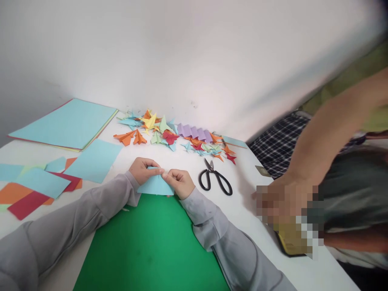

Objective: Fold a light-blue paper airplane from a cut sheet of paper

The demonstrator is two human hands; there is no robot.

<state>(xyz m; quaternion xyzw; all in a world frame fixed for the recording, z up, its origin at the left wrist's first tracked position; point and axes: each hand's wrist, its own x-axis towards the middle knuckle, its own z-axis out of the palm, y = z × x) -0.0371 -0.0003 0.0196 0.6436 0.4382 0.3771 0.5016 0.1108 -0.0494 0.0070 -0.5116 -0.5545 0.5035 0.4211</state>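
Note:
A light blue piece of paper [156,186] is held up by its top edge, just over the far end of a green sheet [151,242]. My left hand [143,170] pinches the paper at its upper left, thumb and fingers pressed together. Close beside it, my right hand [180,182] pinches the same paper near the top middle, so the fingertips of both hands almost touch. Black-handled scissors [214,178] lie on the white table to the right of my right hand, with the blades pointing away.
Folded paper shapes [169,135] in several colours lie along the wall. Large coloured sheets [66,123] are stacked at the back left, with loose cut pieces [45,182] nearer. At right, another person's arm [327,125] reaches over the table edge, above a yellowish object [291,242].

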